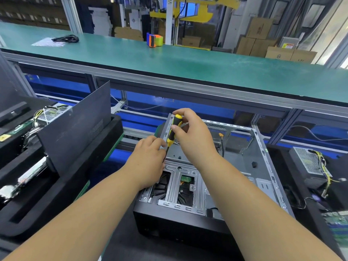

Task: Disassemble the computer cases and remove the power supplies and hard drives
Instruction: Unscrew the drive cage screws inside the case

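Observation:
An open computer case (263, 166) lies on its side in front of me, its grey metal interior exposed and its black front panel nearest me. My right hand (190, 134) grips the black and yellow handle of a screwdriver (174, 129), held almost upright over the case's left wall. My left hand (148, 162) pinches the screwdriver's shaft low down, near the drive cage (175, 187). A hard drive with a green circuit board (186, 179) shows through the cage openings.
A black side panel (75, 129) leans upright at the left beside black foam trays (56, 194) holding removed parts. A power supply (308, 162) with yellow wires lies in a tray at the right. A green conveyor (188, 63) runs across behind.

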Demonstrator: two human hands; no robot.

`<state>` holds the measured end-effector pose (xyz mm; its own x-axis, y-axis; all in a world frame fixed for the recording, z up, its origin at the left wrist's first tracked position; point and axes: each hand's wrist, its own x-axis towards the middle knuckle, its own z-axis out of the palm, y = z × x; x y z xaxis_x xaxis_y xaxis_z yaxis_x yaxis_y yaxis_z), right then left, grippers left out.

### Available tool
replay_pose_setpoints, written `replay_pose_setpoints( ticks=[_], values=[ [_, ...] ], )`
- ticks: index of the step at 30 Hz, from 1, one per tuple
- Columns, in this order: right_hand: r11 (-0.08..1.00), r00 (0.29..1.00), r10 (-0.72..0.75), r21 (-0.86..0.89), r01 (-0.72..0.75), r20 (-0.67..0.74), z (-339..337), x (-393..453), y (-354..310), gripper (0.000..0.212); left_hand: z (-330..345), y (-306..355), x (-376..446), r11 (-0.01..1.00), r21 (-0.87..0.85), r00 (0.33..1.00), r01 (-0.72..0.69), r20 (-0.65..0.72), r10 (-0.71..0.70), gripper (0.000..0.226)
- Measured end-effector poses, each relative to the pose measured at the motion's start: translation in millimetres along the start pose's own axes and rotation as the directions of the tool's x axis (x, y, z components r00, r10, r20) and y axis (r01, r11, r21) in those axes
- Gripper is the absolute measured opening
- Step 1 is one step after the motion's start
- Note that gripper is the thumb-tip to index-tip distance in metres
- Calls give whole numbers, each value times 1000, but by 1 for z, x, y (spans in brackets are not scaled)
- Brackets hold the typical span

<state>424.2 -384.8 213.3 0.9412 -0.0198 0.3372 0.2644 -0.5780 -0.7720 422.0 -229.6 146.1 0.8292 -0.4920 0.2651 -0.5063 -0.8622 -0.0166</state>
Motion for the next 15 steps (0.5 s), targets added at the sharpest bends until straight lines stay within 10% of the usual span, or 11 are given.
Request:
replay_pose_setpoints(
  ticks=[15],
  values=[
    [1000,999,9,19,-8,-54,-5,-3,10,24,-9,-1,-1,997,82,999,-16,50,12,33]
  ],
)
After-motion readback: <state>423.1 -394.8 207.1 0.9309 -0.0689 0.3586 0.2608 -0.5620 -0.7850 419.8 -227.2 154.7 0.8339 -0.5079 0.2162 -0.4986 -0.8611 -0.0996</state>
